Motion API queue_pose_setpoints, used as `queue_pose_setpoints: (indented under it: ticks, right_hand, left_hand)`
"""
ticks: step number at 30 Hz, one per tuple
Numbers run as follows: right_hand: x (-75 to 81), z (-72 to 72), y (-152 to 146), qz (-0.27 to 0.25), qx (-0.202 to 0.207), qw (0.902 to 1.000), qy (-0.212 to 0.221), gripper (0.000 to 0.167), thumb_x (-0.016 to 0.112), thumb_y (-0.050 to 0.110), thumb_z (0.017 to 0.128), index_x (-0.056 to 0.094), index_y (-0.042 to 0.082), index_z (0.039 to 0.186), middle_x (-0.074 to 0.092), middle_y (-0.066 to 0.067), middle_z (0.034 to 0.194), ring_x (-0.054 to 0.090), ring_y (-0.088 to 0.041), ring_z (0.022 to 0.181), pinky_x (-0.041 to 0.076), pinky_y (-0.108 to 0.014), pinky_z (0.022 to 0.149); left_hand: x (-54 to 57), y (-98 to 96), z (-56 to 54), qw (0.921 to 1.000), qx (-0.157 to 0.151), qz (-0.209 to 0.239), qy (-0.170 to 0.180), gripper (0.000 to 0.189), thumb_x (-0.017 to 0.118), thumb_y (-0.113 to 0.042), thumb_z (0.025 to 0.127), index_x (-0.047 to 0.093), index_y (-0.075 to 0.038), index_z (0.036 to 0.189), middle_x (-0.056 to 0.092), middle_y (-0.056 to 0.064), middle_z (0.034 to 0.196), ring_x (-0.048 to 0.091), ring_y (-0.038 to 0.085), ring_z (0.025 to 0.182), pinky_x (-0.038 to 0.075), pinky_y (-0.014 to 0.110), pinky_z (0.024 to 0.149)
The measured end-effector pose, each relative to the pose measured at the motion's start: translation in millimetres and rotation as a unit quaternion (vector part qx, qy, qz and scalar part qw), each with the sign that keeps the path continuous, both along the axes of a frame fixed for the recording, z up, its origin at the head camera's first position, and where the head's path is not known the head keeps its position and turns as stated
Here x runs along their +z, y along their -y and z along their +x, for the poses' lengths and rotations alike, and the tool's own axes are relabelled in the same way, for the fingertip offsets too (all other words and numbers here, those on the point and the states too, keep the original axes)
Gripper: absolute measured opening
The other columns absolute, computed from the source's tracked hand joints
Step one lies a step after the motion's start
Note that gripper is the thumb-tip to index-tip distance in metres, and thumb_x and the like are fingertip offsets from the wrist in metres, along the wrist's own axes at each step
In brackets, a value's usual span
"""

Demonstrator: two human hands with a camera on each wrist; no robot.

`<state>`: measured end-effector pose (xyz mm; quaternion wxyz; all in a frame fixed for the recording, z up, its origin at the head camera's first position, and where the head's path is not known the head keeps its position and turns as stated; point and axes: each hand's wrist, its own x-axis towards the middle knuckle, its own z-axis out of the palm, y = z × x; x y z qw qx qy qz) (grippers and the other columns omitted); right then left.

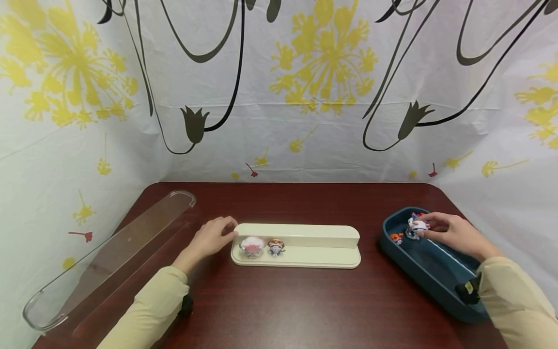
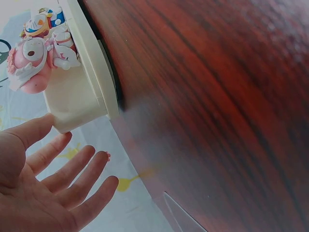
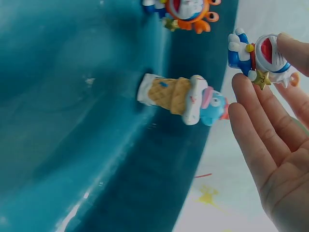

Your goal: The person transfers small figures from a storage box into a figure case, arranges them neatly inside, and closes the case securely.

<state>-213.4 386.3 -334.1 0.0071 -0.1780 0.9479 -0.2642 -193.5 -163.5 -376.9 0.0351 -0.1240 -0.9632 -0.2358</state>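
Observation:
In the head view a cream display stand with a raised back step lies mid-table. On its left part stand a pink-and-white figurine and a smaller brown-topped figurine. My left hand is at the stand's left end, thumb and forefinger right at its corner, other fingers spread. My right hand pinches a blue-and-white cat figurine with a gold star over the far end of a dark blue tray. Inside the tray are an orange figurine and an ice-cream-cone figurine.
A long clear plastic cover lies slanted along the left side of the dark red wooden table. Flower-printed white cloth hangs behind the table and at both sides. A black wrist strap overlaps the tray's near end.

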Motion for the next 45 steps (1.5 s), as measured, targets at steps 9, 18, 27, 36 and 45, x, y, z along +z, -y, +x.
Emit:
queue_pose_setpoints:
  ticks: [9, 18, 27, 36, 45]
  right_hand:
    - [13.1, 3.8, 9, -0.039, 0.032, 0.9978, -0.043, 0.031, 0.064, 0.016, 0.082, 0.056, 0.003, 0.109, 0.059, -0.008, 0.091, 0.057, -0.004, 0.076, 0.044, -0.018, 0.063]
    - [32.4, 9.4, 33, -0.021, 0.037, 0.9987, -0.028, 0.033, 0.063, 0.022, 0.082, 0.055, 0.010, 0.112, 0.058, -0.006, 0.096, 0.057, -0.006, 0.079, 0.045, -0.022, 0.065]
    - [39.8, 13.2, 55, -0.019, 0.064, 0.9961, -0.058, 0.030, 0.065, 0.022, 0.080, 0.057, 0.015, 0.109, 0.059, 0.000, 0.091, 0.058, -0.009, 0.075, 0.045, -0.023, 0.062]
    - [40.3, 13.8, 76, -0.026, 0.084, 0.9936, -0.070, 0.030, 0.066, 0.021, 0.080, 0.057, 0.013, 0.108, 0.059, 0.002, 0.090, 0.057, -0.008, 0.077, 0.046, -0.024, 0.062]
    - [35.0, 13.7, 94, -0.062, 0.108, 0.9914, -0.039, 0.031, 0.065, 0.020, 0.081, 0.056, 0.012, 0.109, 0.059, 0.000, 0.087, 0.059, -0.011, 0.070, 0.047, -0.028, 0.055]
  left_hand:
    - [0.8, -0.6, 0.2, 1.0000, 0.000, 0.001, 0.000, 0.019, 0.062, -0.024, 0.082, 0.059, -0.015, 0.098, 0.057, 0.004, 0.095, 0.054, 0.023, 0.088, 0.043, 0.043, 0.069]
    - [0.7, -0.6, 0.5, 1.0000, 0.004, 0.002, -0.001, 0.018, 0.062, -0.023, 0.082, 0.059, -0.015, 0.098, 0.058, 0.003, 0.094, 0.054, 0.022, 0.087, 0.043, 0.042, 0.070]
    - [0.5, -0.5, 0.9, 1.0000, 0.005, 0.005, 0.005, 0.018, 0.062, -0.023, 0.082, 0.059, -0.015, 0.098, 0.058, 0.004, 0.095, 0.054, 0.022, 0.087, 0.042, 0.043, 0.070]
    - [0.2, -0.3, 0.8, 1.0000, 0.006, 0.005, 0.002, 0.019, 0.062, -0.023, 0.082, 0.059, -0.014, 0.098, 0.058, 0.004, 0.095, 0.054, 0.023, 0.088, 0.042, 0.043, 0.070]
    - [-0.5, 0.0, 0.2, 1.0000, 0.003, 0.004, 0.000, 0.018, 0.062, -0.023, 0.082, 0.059, -0.015, 0.098, 0.058, 0.004, 0.095, 0.054, 0.022, 0.088, 0.042, 0.042, 0.070]
